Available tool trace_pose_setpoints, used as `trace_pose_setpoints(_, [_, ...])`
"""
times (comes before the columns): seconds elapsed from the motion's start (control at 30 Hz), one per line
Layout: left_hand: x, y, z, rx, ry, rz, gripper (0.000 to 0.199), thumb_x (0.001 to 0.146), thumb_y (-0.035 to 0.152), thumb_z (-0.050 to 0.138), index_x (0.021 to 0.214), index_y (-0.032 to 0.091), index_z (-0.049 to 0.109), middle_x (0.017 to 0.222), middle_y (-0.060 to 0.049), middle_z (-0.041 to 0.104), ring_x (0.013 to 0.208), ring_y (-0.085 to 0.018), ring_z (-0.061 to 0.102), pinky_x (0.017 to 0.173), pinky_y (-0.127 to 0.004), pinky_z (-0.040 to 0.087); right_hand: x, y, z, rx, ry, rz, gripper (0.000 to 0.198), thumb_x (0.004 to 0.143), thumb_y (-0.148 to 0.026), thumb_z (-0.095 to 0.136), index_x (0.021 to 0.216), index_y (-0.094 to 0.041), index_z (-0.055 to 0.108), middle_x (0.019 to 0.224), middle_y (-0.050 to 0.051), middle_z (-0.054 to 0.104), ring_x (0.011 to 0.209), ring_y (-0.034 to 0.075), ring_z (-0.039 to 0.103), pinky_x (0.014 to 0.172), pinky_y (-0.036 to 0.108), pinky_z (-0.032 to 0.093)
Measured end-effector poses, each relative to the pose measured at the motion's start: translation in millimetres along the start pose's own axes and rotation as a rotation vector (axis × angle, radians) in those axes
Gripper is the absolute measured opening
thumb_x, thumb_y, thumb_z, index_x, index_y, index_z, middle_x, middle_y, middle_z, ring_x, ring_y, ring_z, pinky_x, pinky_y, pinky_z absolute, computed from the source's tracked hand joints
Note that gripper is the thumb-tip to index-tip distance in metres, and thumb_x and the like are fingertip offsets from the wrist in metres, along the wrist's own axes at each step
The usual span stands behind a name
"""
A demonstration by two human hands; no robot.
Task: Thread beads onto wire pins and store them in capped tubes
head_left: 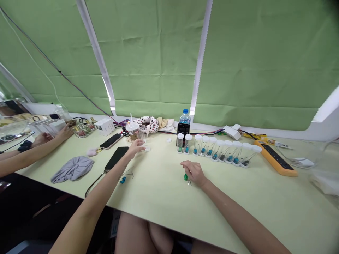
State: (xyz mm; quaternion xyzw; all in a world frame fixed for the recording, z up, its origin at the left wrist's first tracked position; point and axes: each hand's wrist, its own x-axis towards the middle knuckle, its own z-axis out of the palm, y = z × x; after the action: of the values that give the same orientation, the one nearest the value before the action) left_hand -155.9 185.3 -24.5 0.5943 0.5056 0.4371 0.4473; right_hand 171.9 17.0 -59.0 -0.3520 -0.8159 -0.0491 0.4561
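My left hand reaches across the table with its fingers closed at a clear plastic tube. A white round cap lies by its fingertips. My right hand rests on the table, fingers curled; whether anything is in them is hidden. Right under its thumb side is a small green piece with thin metal rods. A small blue piece lies near my left forearm, thin metal rods beside it. Capped clear tubes holding blue, green and dark pieces stand in a row beyond my right hand.
A phone showing a timer leans against a water bottle. An orange power strip lies at right. Two dark phones, a grey cloth and a drink cup are at left. Another person's arm reaches in there.
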Motion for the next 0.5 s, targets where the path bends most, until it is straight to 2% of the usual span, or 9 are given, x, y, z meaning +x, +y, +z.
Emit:
trace_pose_setpoints(0.3, [-5,0,22,0.095,-0.188,-0.002,0.06,0.041,0.014,0.08,0.095,0.015,0.055,0.092,-0.007,0.065,0.079,-0.02,0.06,0.072,-0.034,0.048,-3,4,1,0.056,0.012,0.07,0.024,0.09,-0.019,0.034,0.103,-0.022,0.055,0.073,0.003,0.061,0.059,0.013,0.057,0.059,0.026,0.045])
trace_pose_setpoints(0.5, [-18,3,54,0.142,-0.214,0.093,0.063,0.043,0.02,0.081,0.099,0.017,0.053,0.093,-0.006,0.065,0.082,-0.019,0.06,0.072,-0.032,0.047,-2,4,0,0.064,0.055,0.132,0.024,0.09,-0.018,0.034,0.104,-0.021,0.054,0.071,0.002,0.059,0.057,0.013,0.057,0.058,0.026,0.045])
